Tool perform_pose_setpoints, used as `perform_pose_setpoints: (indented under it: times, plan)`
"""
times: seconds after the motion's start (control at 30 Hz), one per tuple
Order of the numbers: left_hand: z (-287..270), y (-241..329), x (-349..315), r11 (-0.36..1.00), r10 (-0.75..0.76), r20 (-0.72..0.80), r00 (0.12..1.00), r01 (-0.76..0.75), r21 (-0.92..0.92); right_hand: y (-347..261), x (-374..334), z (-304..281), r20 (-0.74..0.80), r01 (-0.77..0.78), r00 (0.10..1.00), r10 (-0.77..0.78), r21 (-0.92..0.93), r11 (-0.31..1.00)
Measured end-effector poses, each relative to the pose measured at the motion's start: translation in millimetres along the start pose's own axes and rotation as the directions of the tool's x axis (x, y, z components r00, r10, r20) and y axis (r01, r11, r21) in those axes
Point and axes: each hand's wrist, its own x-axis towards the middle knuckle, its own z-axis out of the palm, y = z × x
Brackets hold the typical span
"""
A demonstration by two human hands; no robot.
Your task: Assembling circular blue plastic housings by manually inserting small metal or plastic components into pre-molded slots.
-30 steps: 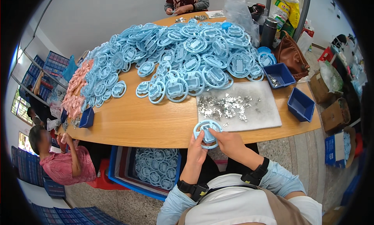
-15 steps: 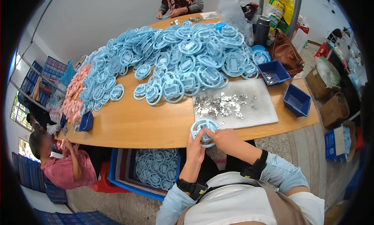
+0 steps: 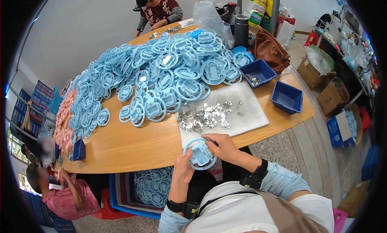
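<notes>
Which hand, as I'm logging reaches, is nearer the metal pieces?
Right: right hand is just short of the metal pieces; left hand is farther back toward the person.

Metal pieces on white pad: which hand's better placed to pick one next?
Right hand, likely: its grip has a thin tool pointing toward the metal pieces; the left hand holds the round blue part.

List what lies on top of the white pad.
Small silvery metal pieces lie heaped on the white pad. The surface beneath them is hidden; the blue ring-shaped piece and right hand block part of the near edge.
</notes>
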Motion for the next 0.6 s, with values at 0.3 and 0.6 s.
perform_pose_setpoints:
  times: [0.3, 0.6]
  plan:
    - [9.9, -4.5, 3.4, 0.98, 0.13, -0.173, 0.976, -0.099, 0.174, 19.5, -14.8, -2.4, 0.209, -0.244, 0.95, 0.232, 0.038, 0.969]
    - [14.8, -16.7, 10.6, 0.976, 0.186, -0.21, 0.96, -0.156, 0.151, 42.0, 45.5, -118.2, 0.223, 0.167, 0.974, 0.028, -0.805, 0.569]
